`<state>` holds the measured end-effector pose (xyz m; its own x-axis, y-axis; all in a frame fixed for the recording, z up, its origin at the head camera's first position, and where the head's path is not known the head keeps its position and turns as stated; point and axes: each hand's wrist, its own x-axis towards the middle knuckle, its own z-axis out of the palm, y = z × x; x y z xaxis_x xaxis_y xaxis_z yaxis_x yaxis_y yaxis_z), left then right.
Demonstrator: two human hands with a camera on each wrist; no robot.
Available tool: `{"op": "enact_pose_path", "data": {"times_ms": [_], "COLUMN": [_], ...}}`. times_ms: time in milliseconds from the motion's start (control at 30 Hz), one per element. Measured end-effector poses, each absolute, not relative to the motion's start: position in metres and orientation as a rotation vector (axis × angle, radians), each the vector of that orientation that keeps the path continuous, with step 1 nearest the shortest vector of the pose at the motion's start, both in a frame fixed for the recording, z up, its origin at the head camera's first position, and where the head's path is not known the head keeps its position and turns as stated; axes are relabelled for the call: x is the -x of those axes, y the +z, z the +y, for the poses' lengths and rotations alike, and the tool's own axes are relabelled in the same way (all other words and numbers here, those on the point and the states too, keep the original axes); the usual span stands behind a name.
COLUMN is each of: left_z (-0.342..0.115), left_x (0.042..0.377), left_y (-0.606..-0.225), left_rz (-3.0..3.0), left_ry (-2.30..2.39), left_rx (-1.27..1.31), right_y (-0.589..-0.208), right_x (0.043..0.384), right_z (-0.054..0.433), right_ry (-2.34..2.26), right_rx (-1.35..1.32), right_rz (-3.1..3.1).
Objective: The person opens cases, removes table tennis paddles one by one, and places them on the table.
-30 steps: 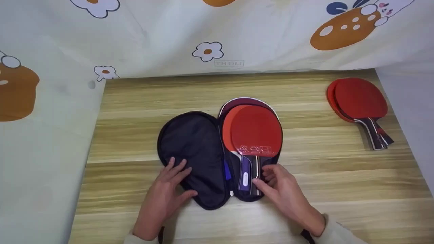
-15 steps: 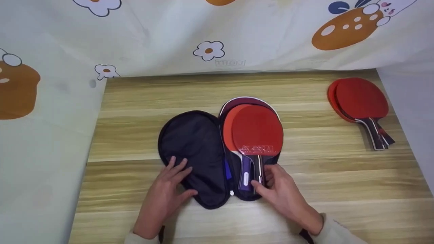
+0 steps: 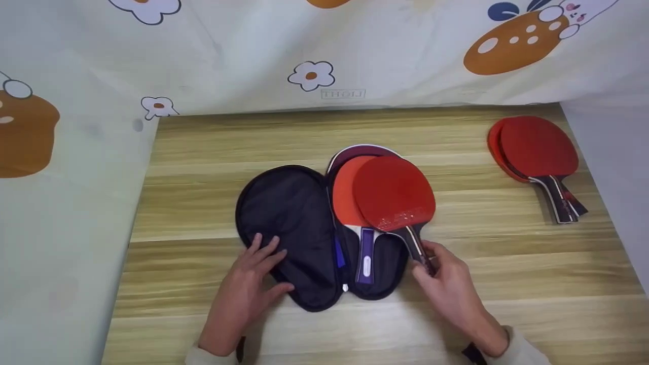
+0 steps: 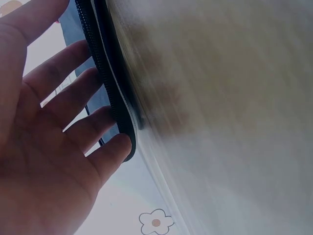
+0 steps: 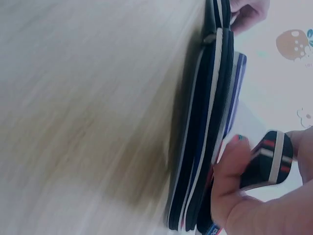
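Note:
In the head view, my right hand [image 3: 448, 284] pinches the dark handle of a red table tennis paddle [image 3: 395, 192], tilted with its handle toward the lower right. Its blade overlaps an orange paddle [image 3: 347, 197] with a purple handle, which lies in the right half of an unzipped black paddle case [image 3: 390, 268]. The right wrist view shows the striped butt of the held handle [image 5: 269, 159] between thumb and fingers. My left hand [image 3: 248, 291] rests with spread fingers on the case's left flap [image 3: 291, 213]; the left wrist view has those fingers along its zipped edge [image 4: 110, 83].
Two more red paddles [image 3: 540, 147] lie stacked at the back right of the wooden table [image 3: 192, 147]. A patterned white cloth [image 3: 243, 61] hangs behind the table's far edge. A blue patch [image 3: 340, 253] shows near the case's fold.
My right hand has moved the red paddle to the right and turned its handle outward, uncovering more of the orange paddle and its purple handle. The left hand has stayed in place.

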<state>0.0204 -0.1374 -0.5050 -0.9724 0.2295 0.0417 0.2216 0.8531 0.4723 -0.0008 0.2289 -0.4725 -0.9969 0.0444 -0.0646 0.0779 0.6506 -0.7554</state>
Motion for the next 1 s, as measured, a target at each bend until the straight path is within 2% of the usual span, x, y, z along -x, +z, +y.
{"op": "enact_pose_path", "data": {"times_ms": [400,733,1000], "left_z": [-0.138,-0.138,-0.139], "left_x": [-0.02,-0.019,-0.019], "left_y": [-0.505,-0.505,-0.505], "left_rz": [3.011,3.008,2.984], "left_ry": [0.733,0.739,0.746], "left_rx": [-0.37,-0.381,-0.376], "right_y": [-0.475,-0.472,-0.459], "right_x": [0.005,0.008,0.028], "right_z": [0.247,0.26,0.287], "right_ry": [-1.354,-1.451,-1.391], "right_rx": [-0.111,-0.229,-0.292], "right_rz": [2.991,3.036,3.175]}}
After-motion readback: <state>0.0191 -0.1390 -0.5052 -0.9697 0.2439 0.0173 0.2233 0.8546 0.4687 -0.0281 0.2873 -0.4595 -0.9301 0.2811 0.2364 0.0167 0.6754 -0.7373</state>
